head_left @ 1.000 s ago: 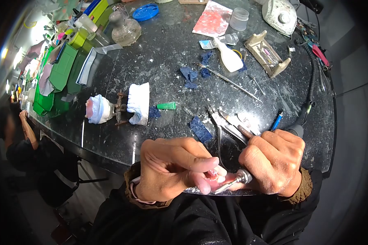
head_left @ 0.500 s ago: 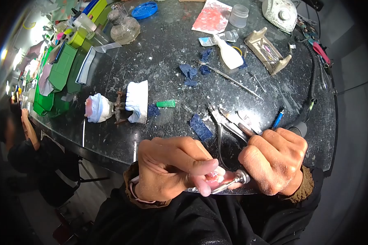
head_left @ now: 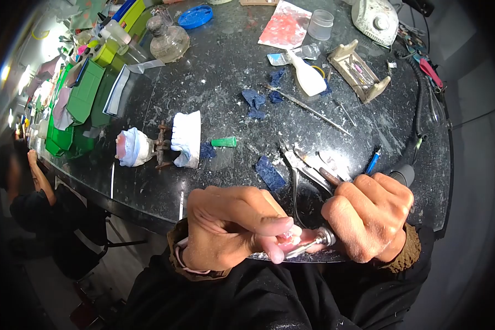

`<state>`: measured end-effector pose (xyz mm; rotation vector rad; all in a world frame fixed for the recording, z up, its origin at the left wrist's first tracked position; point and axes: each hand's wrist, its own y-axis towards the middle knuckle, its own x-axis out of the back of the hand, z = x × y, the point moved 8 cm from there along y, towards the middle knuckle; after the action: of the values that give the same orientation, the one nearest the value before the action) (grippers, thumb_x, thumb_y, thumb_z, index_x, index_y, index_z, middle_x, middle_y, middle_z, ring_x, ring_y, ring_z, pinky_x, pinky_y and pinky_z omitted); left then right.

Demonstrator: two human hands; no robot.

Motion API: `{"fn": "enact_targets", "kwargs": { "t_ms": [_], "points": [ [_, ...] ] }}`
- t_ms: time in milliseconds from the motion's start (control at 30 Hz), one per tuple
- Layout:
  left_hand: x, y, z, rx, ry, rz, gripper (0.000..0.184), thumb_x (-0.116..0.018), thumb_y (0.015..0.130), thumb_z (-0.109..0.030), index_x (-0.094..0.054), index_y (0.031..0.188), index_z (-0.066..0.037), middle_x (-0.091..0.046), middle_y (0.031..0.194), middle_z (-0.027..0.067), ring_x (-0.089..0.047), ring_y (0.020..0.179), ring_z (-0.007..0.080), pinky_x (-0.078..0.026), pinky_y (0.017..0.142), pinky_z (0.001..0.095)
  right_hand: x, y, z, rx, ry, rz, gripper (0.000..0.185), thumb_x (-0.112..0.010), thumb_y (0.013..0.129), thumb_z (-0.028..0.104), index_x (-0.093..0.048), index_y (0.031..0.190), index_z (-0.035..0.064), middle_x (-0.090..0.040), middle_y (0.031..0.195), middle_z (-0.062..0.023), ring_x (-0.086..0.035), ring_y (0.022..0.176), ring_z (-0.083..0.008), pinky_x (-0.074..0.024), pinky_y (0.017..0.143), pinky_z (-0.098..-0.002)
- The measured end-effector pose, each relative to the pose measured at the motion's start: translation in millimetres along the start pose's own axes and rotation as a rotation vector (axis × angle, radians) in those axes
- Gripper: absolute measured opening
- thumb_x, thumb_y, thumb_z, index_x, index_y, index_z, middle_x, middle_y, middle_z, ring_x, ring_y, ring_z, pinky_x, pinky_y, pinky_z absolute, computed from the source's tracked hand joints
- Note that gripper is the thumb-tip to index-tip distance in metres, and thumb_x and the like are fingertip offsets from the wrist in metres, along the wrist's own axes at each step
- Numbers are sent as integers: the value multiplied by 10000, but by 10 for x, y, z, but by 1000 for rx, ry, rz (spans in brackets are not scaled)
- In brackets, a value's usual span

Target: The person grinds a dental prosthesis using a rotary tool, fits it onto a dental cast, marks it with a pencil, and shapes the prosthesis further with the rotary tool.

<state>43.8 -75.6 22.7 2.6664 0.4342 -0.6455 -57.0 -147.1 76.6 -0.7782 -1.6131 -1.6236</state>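
Observation:
My left hand pinches a small pink and whitish piece between thumb and fingertips, just above the table's front edge. Closed round a rotary handpiece, my right hand holds its metal nose toward the piece, with the thin bit at or close to it. The exact contact is hidden by the fingers. Beyond my hands lie metal pliers and a blue pen-like tool. A dark blue scrap rests behind my left hand.
A hinged plaster model stands at left beside a green cap. Farther back are a white bottle, a beige stand, a glass burner and green bins. Another person's arm shows at far left.
My hands keep nearly the same pose, with only slight shifts of the handpiece and my right hand. The view has wobbled a little.

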Motion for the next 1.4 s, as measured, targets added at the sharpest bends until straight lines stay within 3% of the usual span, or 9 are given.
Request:
{"fn": "enact_targets", "kwargs": {
  "t_ms": [267,500,667,767,900,1033,1067,1200,1400],
  "points": [
    [-4,0,3,9,22,18,257,-691,692,172,-669,907,32,-639,757,102,-648,679,154,-543,629,257,33,7,31,42,9,20,271,-474,409,287,-461,575,73,-450,535,-17,-402,418,-122,-232,382,-250],
    [-11,10,1,-14,-24,-5,216,-693,694,163,-674,863,29,-650,694,96,-650,673,167,-551,650,283,32,-25,-4,18,-75,-132,165,-487,441,199,-378,538,124,-270,518,20,-317,413,-101,-199,400,-242],
    [-12,18,-6,-31,-34,-26,198,-698,691,158,-678,836,24,-655,682,97,-654,676,174,-554,661,288,74,5,24,46,-122,-23,222,-582,562,236,-391,548,124,-296,534,20,-356,440,-99,-220,400,-242],
    [16,-4,13,-8,-21,-47,178,-697,695,157,-677,812,25,-656,686,101,-656,678,175,-556,660,293,62,11,3,2,-80,-18,230,-488,407,249,-413,548,84,-445,527,-11,-369,408,-111,-210,388,-254],
    [5,18,9,-12,-40,-25,172,-681,706,166,-674,803,24,-654,682,105,-659,678,183,-557,653,305,79,-10,39,69,-128,28,192,-578,574,231,-417,577,126,-318,547,21,-372,448,-96,-234,404,-247],
    [7,13,9,-65,-5,9,144,-665,739,145,-652,814,24,-657,709,129,-667,701,203,-568,654,324,79,-6,4,18,-122,-3,163,-545,503,202,-403,555,142,-284,526,30,-346,430,-92,-220,400,-248],
    [5,14,-6,-88,19,18,134,-661,749,137,-643,819,23,-659,725,139,-672,715,211,-573,657,332,70,-17,26,74,-146,47,265,-630,596,264,-396,551,149,-280,505,42,-333,402,-86,-216,389,-249],
    [46,-11,-68,-222,-26,-79,98,-641,788,98,-595,831,24,-649,883,242,-680,812,279,-597,648,322,102,21,-172,-144,338,-12,360,-744,702,426,-553,677,121,-465,483,43,-488,387,-112,-334,369,-259],
    [42,-32,-80,-261,53,-81,76,-639,790,96,-611,796,26,-649,911,257,-676,851,287,-597,621,292,34,22,-229,-343,834,74,223,-775,724,157,-674,909,88,-585,539,-9,-566,433,-144,-399,407,-261]
  ]
}}
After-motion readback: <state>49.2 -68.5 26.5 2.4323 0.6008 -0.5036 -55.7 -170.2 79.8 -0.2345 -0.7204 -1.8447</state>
